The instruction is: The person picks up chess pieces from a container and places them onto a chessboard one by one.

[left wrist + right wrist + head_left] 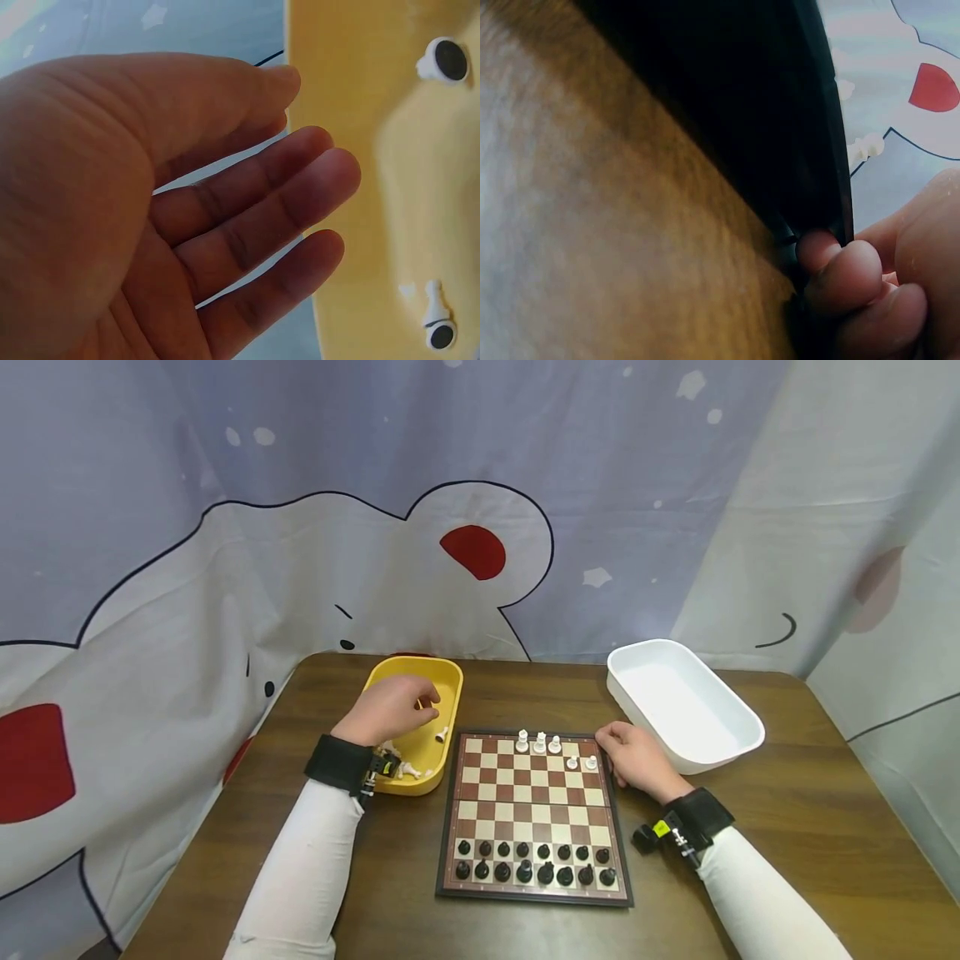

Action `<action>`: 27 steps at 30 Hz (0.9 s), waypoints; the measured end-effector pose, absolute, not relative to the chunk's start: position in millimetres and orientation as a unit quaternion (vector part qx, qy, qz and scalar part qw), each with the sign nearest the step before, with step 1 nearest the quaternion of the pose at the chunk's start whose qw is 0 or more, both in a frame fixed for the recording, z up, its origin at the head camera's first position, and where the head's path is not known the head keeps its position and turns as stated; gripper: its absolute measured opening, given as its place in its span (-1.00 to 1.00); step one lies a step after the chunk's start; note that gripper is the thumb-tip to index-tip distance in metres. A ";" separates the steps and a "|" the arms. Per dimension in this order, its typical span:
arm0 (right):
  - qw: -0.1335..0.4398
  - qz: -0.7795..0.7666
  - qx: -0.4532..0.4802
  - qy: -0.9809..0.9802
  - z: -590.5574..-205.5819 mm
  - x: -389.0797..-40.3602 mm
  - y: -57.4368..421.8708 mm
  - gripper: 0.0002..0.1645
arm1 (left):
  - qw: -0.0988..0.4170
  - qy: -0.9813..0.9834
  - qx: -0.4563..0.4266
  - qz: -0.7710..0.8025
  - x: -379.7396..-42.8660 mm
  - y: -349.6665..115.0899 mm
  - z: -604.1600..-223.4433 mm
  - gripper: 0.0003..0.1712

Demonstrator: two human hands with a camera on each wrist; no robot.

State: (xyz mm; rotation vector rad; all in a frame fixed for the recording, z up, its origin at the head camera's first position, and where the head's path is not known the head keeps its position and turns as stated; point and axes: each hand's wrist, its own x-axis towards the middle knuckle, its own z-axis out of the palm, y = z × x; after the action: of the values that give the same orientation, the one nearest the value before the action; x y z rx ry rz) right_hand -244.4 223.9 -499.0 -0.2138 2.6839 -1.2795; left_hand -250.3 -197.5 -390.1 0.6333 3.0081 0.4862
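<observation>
My left hand (396, 708) hovers over the yellow tray (454, 681), its fingers loosely bent. No piece shows between thumb and fingers in the left wrist view. White chess pieces lie in that tray, one a white piece (436, 315) with a dark round base. At the far right corner of the chessboard (501, 789), my right hand (636, 756) grips the board's edge with curled fingers (851, 277). Close to it on the board stand two white pawns (591, 763). Three taller white pieces (539, 743) stand along the far row.
Black chess pieces (524, 870) fill the two near rows of the board. A white tray (678, 702) stands behind my right hand. All of this is on a brown wooden table (405, 910), with a patterned curtain (360, 577) hanging behind.
</observation>
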 end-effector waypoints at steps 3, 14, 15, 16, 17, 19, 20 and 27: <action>0.080 -0.426 -0.072 0.898 -499.6 -244.5 223.8 -0.58 | 0.019 0.966 0.211 0.150 -251.9 -194.1 -394.6 -0.71; 0.079 -0.432 -0.078 0.895 -500.9 -243.1 224.8 -0.56 | 0.059 0.965 0.204 0.155 -256.1 -185.9 -409.9 -0.81; 0.080 -0.433 -0.078 0.895 -501.4 -242.8 224.9 -0.57 | 0.062 0.965 0.204 0.154 -256.3 -185.5 -411.8 -0.80; 0.082 -0.433 -0.079 0.894 -501.6 -242.4 225.0 -0.56 | 0.065 0.965 0.205 0.152 -256.6 -185.2 -413.7 -0.79; 0.082 -0.433 -0.077 0.894 -502.0 -242.2 225.2 -0.57 | 0.068 0.964 0.207 0.150 -256.9 -184.7 -415.5 -0.79; 0.083 -0.433 -0.080 0.894 -502.2 -242.2 225.6 -0.57 | 0.069 0.965 0.208 0.143 -257.5 -182.9 -418.1 -0.81; 0.082 -0.432 -0.080 0.894 -502.1 -242.3 225.7 -0.57 | 0.070 0.966 0.208 0.139 -257.8 -181.9 -418.9 -0.82; 0.079 -0.432 -0.079 0.895 -501.2 -244.7 225.8 -0.58 | 0.074 0.968 0.212 0.114 -259.5 -177.0 -420.2 -0.93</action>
State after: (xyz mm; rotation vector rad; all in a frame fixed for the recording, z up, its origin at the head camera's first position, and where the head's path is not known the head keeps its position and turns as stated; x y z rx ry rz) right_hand -244.7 225.8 -501.2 -0.2353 2.6786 -1.2913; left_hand -259.5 -177.0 -420.2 0.6377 2.9056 0.3414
